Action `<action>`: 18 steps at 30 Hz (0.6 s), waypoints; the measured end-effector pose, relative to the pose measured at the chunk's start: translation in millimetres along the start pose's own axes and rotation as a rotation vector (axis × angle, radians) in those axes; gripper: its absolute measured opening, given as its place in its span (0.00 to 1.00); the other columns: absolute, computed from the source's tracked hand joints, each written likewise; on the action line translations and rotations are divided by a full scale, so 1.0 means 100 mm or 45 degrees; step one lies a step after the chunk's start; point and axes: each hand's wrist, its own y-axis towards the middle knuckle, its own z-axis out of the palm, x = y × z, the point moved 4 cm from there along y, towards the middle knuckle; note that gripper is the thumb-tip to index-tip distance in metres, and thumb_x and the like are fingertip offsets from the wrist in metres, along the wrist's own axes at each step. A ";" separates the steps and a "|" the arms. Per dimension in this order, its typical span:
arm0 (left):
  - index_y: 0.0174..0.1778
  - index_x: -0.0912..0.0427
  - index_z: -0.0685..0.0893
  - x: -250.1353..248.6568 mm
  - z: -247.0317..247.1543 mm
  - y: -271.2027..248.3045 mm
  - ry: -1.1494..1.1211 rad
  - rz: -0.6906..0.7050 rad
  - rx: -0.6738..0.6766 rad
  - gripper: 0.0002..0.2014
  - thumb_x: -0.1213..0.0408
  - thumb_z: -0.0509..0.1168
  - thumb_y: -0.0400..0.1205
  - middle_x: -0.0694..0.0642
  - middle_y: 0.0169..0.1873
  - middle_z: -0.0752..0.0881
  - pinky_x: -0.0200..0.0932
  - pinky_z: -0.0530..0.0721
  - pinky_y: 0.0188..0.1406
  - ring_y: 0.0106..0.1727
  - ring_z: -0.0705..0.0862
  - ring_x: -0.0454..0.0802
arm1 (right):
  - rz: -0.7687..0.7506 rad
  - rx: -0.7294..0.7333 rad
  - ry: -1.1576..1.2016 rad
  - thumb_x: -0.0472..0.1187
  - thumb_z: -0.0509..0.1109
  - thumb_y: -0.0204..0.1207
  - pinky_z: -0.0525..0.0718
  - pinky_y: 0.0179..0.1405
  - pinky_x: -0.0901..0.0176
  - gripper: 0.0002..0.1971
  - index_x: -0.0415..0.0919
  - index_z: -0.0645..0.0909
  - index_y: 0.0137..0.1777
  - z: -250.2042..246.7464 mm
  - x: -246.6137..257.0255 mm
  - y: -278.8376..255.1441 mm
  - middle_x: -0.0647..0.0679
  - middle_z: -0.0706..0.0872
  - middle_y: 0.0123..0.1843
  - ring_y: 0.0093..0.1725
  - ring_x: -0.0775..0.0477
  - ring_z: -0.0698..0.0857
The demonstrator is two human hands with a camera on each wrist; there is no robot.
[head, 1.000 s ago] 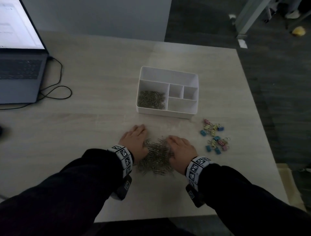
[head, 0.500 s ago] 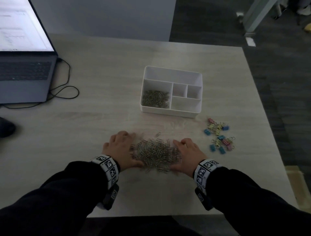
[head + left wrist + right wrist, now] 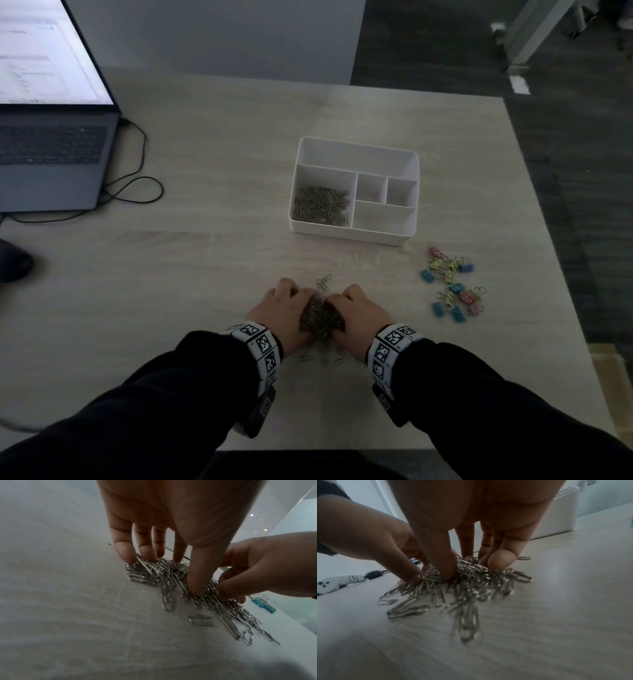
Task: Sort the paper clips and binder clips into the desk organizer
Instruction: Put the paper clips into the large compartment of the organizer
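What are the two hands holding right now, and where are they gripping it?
Both hands hold the pile of paper clips between them: the left hand grips its left side, the right hand its right side, fingertips dug into the heap on the table.

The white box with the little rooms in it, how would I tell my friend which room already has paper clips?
Find the white box in the middle of the table, beyond the two hands. Inside, look at the big square room at the near left corner, holding a heap of silver paper clips. The long back room and the three smaller rooms to its right look empty.
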 end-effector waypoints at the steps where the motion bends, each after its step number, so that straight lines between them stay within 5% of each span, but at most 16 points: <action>1: 0.69 0.41 0.67 -0.02 0.00 0.02 0.002 0.021 0.011 0.32 0.48 0.70 0.70 0.55 0.63 0.66 0.55 0.80 0.63 0.60 0.77 0.61 | 0.000 0.002 0.010 0.47 0.69 0.71 0.83 0.57 0.48 0.26 0.52 0.71 0.69 -0.01 0.01 0.02 0.46 0.70 0.61 0.54 0.38 0.81; 8: 0.62 0.49 0.78 -0.02 -0.07 0.16 -0.046 0.064 0.067 0.17 0.58 0.66 0.77 0.56 0.58 0.74 0.49 0.79 0.57 0.54 0.82 0.61 | -0.006 0.026 0.085 0.44 0.68 0.71 0.79 0.59 0.51 0.17 0.47 0.80 0.61 -0.07 0.01 0.14 0.45 0.78 0.56 0.56 0.42 0.79; 18: 0.60 0.50 0.85 0.17 -0.23 0.28 -0.177 0.145 0.089 0.15 0.61 0.68 0.77 0.54 0.55 0.87 0.40 0.73 0.60 0.59 0.82 0.52 | 0.012 -0.066 0.297 0.44 0.71 0.73 0.79 0.57 0.58 0.11 0.46 0.86 0.55 -0.28 -0.08 0.18 0.47 0.86 0.52 0.52 0.47 0.83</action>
